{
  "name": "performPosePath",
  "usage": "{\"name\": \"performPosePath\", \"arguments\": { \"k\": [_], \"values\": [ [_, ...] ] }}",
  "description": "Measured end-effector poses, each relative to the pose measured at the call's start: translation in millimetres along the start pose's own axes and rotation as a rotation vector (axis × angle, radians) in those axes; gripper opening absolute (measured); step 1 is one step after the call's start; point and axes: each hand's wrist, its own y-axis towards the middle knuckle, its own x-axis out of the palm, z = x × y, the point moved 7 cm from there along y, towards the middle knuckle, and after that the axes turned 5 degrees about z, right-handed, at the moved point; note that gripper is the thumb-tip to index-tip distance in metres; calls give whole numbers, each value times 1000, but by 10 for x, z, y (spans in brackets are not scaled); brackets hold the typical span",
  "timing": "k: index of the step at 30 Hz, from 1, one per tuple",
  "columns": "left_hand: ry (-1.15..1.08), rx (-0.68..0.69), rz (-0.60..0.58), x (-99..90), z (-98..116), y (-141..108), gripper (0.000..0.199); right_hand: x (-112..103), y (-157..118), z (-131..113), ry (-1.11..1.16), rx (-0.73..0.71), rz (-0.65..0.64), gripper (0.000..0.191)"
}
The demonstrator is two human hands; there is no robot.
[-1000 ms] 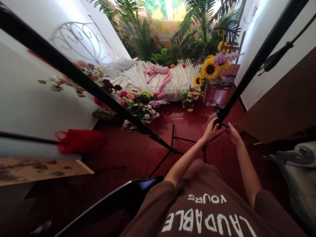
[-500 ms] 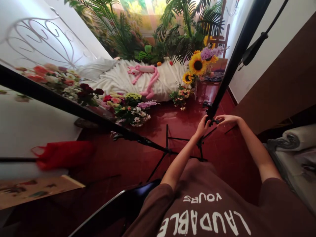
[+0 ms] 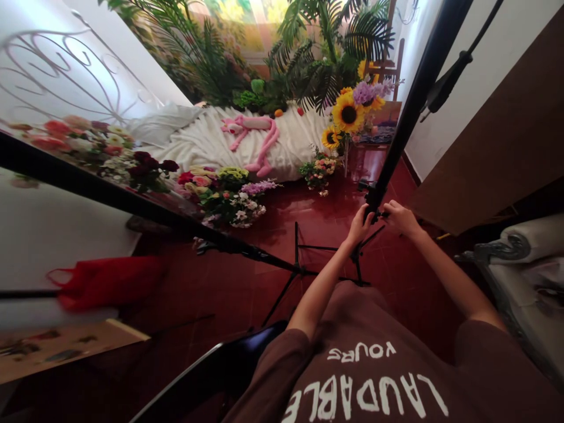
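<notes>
A black stand (image 3: 399, 126) rises at a slant on the right, its legs spread on the red floor. My left hand (image 3: 360, 224) is wrapped round its pole just below a clamp. On the pole's right side, my right hand (image 3: 400, 217) has its fingers closed on a small black knob (image 3: 382, 215). A plug on a black cable (image 3: 449, 82) hangs beside the upper pole.
A second black stand (image 3: 154, 214) slants across the left. Flowers (image 3: 240, 200) and a draped white cloth (image 3: 189, 141) with a pink plush toy (image 3: 264, 138) lie ahead. A pale sofa (image 3: 513, 276) is at right, a red bag (image 3: 106, 282) at left.
My right hand has turned, and its fingers are now curled in at the knob. My left hand stays on the pole. The view has shifted slightly.
</notes>
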Motion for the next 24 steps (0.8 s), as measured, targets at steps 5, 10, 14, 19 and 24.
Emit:
{"name": "performPosePath", "arguments": {
  "k": [5, 10, 14, 19, 24],
  "values": [
    [21, -6, 0, 7, -27, 1, 43, 127, -433, 46, -114, 32, 262, 20],
    [25, 8, -8, 18, -27, -5, 41, 8, -481, -238, -95, -51, 446, 38],
    [-3, 24, -10, 40, -73, 1, 43, 25, -133, -510, -34, -11, 483, 35],
    [1, 4, -16, 61, -117, 26, 48, 186, 223, -513, 237, 225, 462, 40],
    [1, 39, -27, 32, 27, 4, 46, -77, 384, -718, 455, 192, 496, 43]
  ]
}}
